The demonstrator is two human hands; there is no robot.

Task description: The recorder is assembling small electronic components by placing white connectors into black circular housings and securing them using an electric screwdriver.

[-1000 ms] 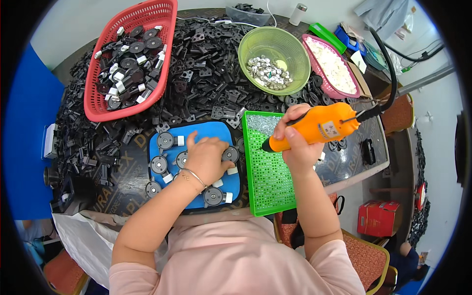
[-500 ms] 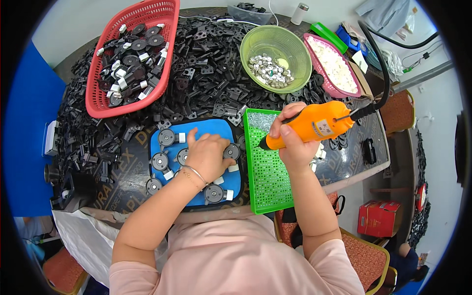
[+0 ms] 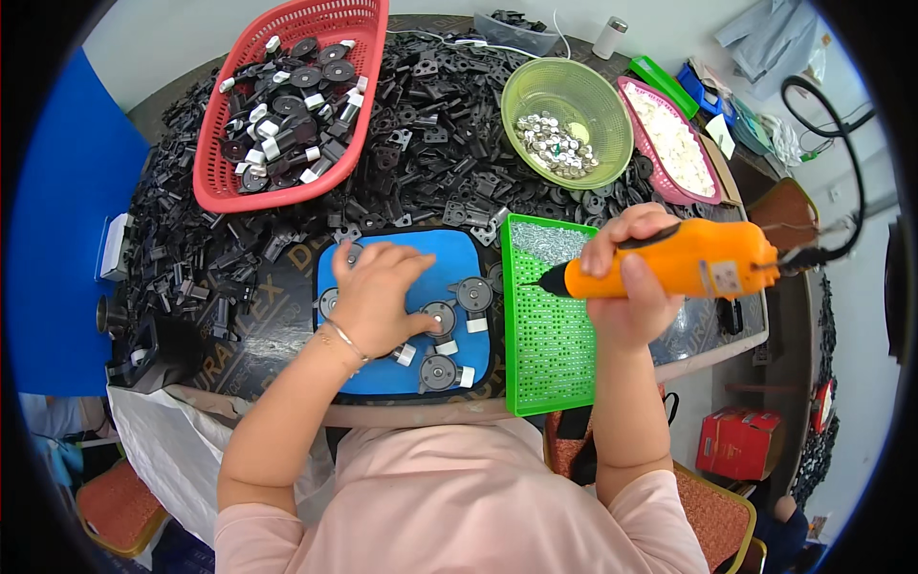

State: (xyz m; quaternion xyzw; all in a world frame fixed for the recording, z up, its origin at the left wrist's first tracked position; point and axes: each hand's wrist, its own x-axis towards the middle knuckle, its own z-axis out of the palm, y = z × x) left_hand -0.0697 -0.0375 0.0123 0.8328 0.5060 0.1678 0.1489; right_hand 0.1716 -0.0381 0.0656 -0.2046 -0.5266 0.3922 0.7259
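Note:
My left hand spreads its fingers over a blue mat. Its thumb rests at the edge of a black disc-shaped part with a white tab. More such parts lie around it, among them one near the mat's right edge and one at the front; the hand partly hides others. My right hand grips an orange electric screwdriver, held level with its black tip pointing left. That tip is above a green perforated tray, which has small silvery screws heaped at its far end.
A red basket of finished-looking black and white parts stands far left. Loose black pieces cover the table's back. A green colander holds small metal pieces; beside it, a pink basket holds white pieces. The screwdriver's black cable loops right.
My left hand has shifted left across the mat, uncovering parts on the right. The screwdriver has moved right and tilted to nearly level. The whole view has shifted slightly.

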